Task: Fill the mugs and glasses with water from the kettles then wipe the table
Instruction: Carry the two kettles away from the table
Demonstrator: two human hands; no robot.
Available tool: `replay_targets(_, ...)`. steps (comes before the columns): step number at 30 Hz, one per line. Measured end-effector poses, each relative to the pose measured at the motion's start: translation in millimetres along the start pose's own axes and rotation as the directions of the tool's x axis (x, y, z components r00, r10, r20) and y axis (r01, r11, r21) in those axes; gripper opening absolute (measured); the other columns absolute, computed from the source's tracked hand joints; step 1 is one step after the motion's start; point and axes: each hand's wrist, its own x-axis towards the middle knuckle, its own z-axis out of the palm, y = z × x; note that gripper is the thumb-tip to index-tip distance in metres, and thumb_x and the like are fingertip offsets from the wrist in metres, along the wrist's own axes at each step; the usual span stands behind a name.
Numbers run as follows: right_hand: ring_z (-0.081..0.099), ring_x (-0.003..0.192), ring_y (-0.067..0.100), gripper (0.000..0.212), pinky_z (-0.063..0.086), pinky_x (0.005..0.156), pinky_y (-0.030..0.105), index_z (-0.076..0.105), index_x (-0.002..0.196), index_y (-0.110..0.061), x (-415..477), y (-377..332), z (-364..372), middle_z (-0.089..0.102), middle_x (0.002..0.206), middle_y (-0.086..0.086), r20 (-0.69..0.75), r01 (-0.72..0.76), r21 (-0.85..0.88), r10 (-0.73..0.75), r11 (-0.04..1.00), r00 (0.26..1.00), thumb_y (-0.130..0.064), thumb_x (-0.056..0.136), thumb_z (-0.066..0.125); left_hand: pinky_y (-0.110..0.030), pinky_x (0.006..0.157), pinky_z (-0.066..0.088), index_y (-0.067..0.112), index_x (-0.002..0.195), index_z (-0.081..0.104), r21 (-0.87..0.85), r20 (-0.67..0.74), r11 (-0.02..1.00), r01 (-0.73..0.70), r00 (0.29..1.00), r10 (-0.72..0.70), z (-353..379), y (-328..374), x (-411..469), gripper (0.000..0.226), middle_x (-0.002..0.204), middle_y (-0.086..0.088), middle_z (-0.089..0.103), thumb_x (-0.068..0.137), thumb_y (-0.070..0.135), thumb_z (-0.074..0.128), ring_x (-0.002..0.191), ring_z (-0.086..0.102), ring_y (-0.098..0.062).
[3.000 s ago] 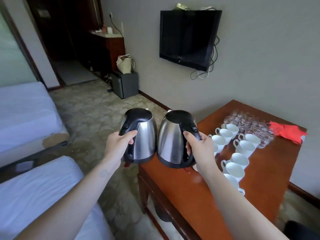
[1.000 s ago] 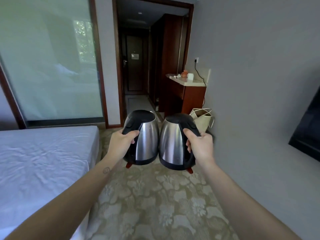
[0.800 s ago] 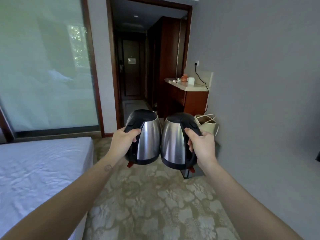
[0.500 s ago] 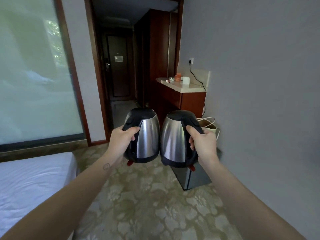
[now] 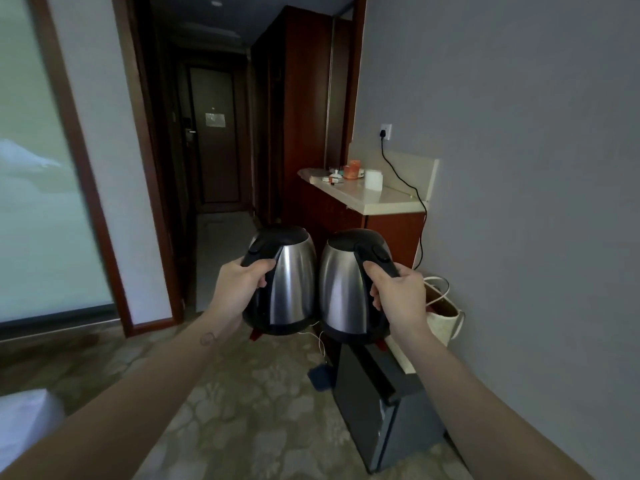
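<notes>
Fingers [image 5: 257,265] of the left hand [image 5: 239,289] clamp the left kettle [image 5: 292,282]; the right hand [image 5: 398,296] likewise grips the right kettle [image 5: 341,285], both above the fridge [image 5: 377,407]. This is probably the water-fetching step; next calls for a tap.

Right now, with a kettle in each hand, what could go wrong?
The left kettle and right kettle hang almost touching and could knock together. The black cabinet and a white cable on the floor lie ahead: a possible bump or trip. The left hand and right hand both grip handles, so neither is free.
</notes>
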Motion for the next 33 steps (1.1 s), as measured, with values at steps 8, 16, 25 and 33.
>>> replay_targets(8,0.046,0.040,0.013,0.026,0.040,0.047,0.026,0.061,0.065,-0.011,196.4,42.0,82.6,0.055,0.049,0.002,-0.111,0.024,0.000,-0.023,1.000,0.994,-0.023,0.086,0.071,-0.026,0.061,0.042,0.011,0.057,0.048,-0.031,0.112,0.998,-0.060,0.992,0.063,53.2,-18.9,230.8,0.038,0.046,0.004,0.052,0.087,0.018,0.071,0.045,0.055,-0.005)
replay_targets(16,0.046,0.041,0.011,0.024,0.040,0.045,0.022,0.061,0.068,-0.014,362.1,61.4,133.5,0.055,0.049,0.000,-0.256,0.048,0.004,-0.045,0.999,0.966,-0.021,0.088,0.071,-0.029,0.070,0.043,0.010,0.062,0.052,-0.043,0.268,0.990,-0.133,0.953,0.140,127.5,-24.4,436.8,0.032,0.055,0.000,0.051,0.086,0.019,0.070,0.061,0.054,-0.015)
replay_targets(25,0.050,0.042,0.010,0.019,0.042,0.051,0.027,0.062,0.074,-0.014,547.7,99.0,151.2,0.057,0.050,-0.001,-0.401,0.082,-0.056,-0.098,0.995,0.911,-0.023,0.088,0.070,-0.027,0.065,0.042,0.012,0.060,0.054,-0.108,0.377,0.983,-0.149,0.909,0.179,242.8,-40.3,629.5,0.031,0.050,0.004,0.051,0.086,0.017,0.071,0.050,0.052,-0.007)
replay_targets(33,0.052,0.045,0.012,0.018,0.043,0.056,0.032,0.064,0.079,-0.011,680.5,120.8,169.5,0.058,0.053,0.000,-0.513,0.076,-0.132,-0.134,0.988,0.848,-0.028,0.086,0.069,-0.033,0.073,0.042,0.015,0.058,0.052,-0.157,0.439,0.982,-0.105,0.883,0.164,332.9,-43.7,776.9,0.034,0.046,0.007,0.051,0.086,0.020,0.070,0.057,0.052,-0.014)
